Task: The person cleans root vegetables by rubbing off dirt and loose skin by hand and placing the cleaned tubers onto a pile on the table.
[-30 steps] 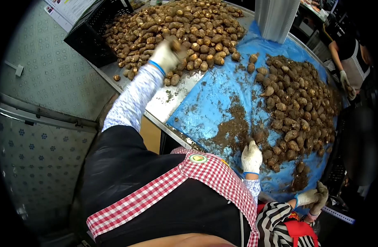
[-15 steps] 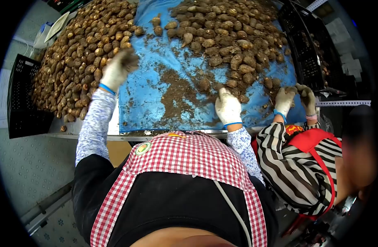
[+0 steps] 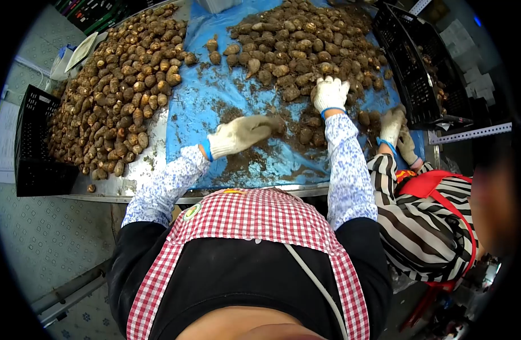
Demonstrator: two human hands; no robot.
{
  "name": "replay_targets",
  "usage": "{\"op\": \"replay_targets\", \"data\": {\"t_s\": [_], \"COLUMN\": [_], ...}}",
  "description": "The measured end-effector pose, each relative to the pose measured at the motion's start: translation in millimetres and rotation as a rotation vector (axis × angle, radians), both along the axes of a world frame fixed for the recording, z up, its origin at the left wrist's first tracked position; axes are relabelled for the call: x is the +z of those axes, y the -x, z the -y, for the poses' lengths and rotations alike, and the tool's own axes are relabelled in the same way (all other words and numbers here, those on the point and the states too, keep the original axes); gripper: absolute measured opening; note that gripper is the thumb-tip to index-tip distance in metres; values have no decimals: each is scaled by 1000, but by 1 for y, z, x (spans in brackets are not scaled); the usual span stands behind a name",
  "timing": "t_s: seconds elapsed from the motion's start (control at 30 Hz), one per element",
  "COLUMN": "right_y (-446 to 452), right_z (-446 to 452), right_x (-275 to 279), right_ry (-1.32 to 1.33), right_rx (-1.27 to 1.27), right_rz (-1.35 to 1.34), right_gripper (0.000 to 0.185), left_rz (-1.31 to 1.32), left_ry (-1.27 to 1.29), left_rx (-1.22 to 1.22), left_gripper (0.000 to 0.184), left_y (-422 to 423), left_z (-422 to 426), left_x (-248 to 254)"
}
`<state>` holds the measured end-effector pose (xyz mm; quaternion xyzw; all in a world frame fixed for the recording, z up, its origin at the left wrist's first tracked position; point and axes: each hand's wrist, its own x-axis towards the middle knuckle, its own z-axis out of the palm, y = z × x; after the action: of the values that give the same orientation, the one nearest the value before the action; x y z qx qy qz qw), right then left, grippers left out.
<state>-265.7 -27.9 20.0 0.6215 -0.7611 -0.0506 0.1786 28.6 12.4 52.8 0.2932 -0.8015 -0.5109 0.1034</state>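
Brown, root-like tubers that look like taro lie in a soil-covered heap (image 3: 306, 42) on a blue sheet (image 3: 184, 136). My right hand (image 3: 330, 95), in a white glove, rests on the near edge of this heap with its fingers spread. What lies beneath its fingertips is hidden. My left hand (image 3: 240, 136), in a dirtier glove, reaches rightward low over the sheet, its fingers stretched out and slightly blurred. Just past those fingertips is a taro (image 3: 278, 126); whether they touch it I cannot tell. Several more taros (image 3: 308, 135) sit in loose soil between my hands.
A large pile of cleaner taros (image 3: 119, 90) covers the left of the metal table (image 3: 153, 153). Black crates stand at the left (image 3: 31, 141) and right (image 3: 413, 68). At my right a co-worker in striped sleeves (image 3: 419, 226) has gloved hands (image 3: 394, 127) by the table.
My left hand has come from the cleaner pile, where it held a dark clump, over to the middle, without that clump. My right hand has moved forward onto the soil-covered heap.
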Motion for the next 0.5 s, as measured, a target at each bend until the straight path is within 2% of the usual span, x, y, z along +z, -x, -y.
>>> {"op": "replay_targets", "data": {"t_s": [0.13, 0.2, 0.27, 0.3, 0.33, 0.4, 0.43, 0.47, 0.5], "right_y": [-13, -14, -22, -26, -30, -43, -55, -70, -79], "right_z": [-25, -30, -33, -35, -37, -41, -52, -65, -72], "right_x": [-15, -27, -17, -10, -5, 11, 26, 34, 36], "right_ry": [-27, -20, -97, -130, -128, -122, -122, -77, 7], "right_rx": [252, 292, 347, 371, 400, 365, 353, 293, 429], "right_rz": [71, 28, 79, 105, 156, 427, 510, 658, 724], "right_gripper": [32, 37, 40, 41, 39, 40, 42, 44, 46], "left_rz": [131, 14, -34, 29, -8, -71, -20, -152, -284], "left_ry": [-182, -277, -352, -27, -68, -177, -28, -140, -248], "left_rx": [178, 248, 261, 222, 289, 436, 459, 453, 445], "left_gripper": [35, 36, 37, 41, 43, 46, 52, 55, 57], "left_y": [-14, -13, -6, -3, 2, 17, 18, 18, 16], "left_z": [9, 10, 13, 11, 10, 21, 28, 29, 28], "left_x": [-25, -32, -23, -17, -17, -15, -18, -19, -20]}}
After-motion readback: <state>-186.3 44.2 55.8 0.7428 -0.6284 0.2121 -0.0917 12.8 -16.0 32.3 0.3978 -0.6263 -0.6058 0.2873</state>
